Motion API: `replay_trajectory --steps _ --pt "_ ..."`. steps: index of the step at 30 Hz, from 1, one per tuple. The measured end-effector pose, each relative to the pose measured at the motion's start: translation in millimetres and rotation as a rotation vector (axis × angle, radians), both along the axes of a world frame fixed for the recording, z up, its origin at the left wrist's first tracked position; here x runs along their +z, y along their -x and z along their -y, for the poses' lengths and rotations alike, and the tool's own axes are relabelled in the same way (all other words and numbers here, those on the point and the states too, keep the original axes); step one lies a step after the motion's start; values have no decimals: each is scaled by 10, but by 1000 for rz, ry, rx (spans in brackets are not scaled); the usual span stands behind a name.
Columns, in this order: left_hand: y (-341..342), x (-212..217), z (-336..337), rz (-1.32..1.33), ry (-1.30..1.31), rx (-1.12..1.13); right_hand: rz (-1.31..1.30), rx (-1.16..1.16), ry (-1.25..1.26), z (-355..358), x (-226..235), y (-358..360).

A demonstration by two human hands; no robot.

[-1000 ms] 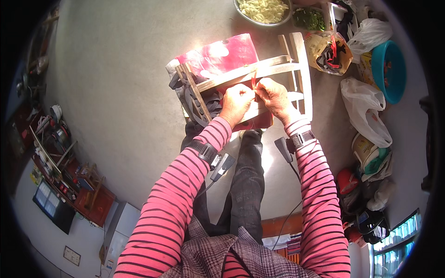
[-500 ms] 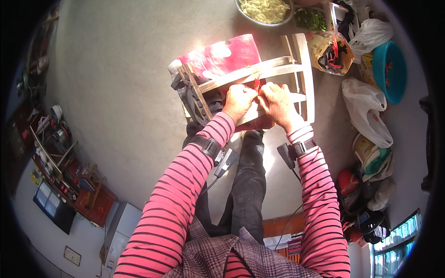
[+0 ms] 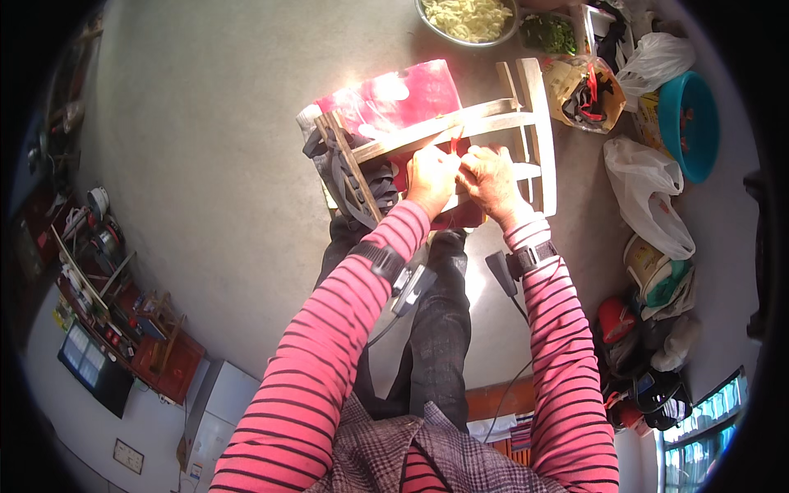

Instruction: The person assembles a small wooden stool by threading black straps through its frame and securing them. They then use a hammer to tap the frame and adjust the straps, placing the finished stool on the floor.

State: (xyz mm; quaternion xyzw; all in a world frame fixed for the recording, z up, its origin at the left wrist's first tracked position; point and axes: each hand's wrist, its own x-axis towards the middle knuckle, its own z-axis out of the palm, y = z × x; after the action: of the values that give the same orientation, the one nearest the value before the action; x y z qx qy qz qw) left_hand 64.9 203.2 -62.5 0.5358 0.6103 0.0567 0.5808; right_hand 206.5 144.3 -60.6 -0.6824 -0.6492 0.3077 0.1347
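While both hands are drawn together over the wooden frame (image 3: 542, 140), we find the red strip (image 3: 454, 146) between them; its visible end stands just beyond the fingers on the far side, its long axis running roughly up the view toward the frame's curved slats; neither hand is clearly nearer, the left hand (image 3: 431, 177) and right hand (image 3: 491, 177) closing in from either side. We note the left fingers curled in, apparently pinching the strip's lower part; the right thumb and fingers are likewise drawn together, apparently on the same strip; the fingertips being partly hidden, we cannot tell the exact grip. We record dark straps (image 3: 378, 182) looped about the frame's left bars; a red cloth (image 3: 431, 86) lying under the frame; beyond, on the floor (image 3: 214, 164), a bowl (image 3: 470, 43) of pale pieces and, to its right, a paper bag (image 3: 563, 82).
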Motion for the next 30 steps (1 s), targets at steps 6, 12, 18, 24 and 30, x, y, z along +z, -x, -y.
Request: replay_trajectory --steps 6,12,18,24,30 --pt "105 -131 3 115 -153 -4 -22 -7 -40 11 -30 -14" --pt "167 -190 36 149 -15 88 -62 -19 -133 24 -47 -9" --pt "182 -173 51 284 153 255 -125 -90 -82 13 -21 -23" --pt "171 -153 3 344 267 245 -320 -206 -157 -13 -38 13" --pt "156 -136 -36 326 233 164 -132 24 -173 -74 56 -35"
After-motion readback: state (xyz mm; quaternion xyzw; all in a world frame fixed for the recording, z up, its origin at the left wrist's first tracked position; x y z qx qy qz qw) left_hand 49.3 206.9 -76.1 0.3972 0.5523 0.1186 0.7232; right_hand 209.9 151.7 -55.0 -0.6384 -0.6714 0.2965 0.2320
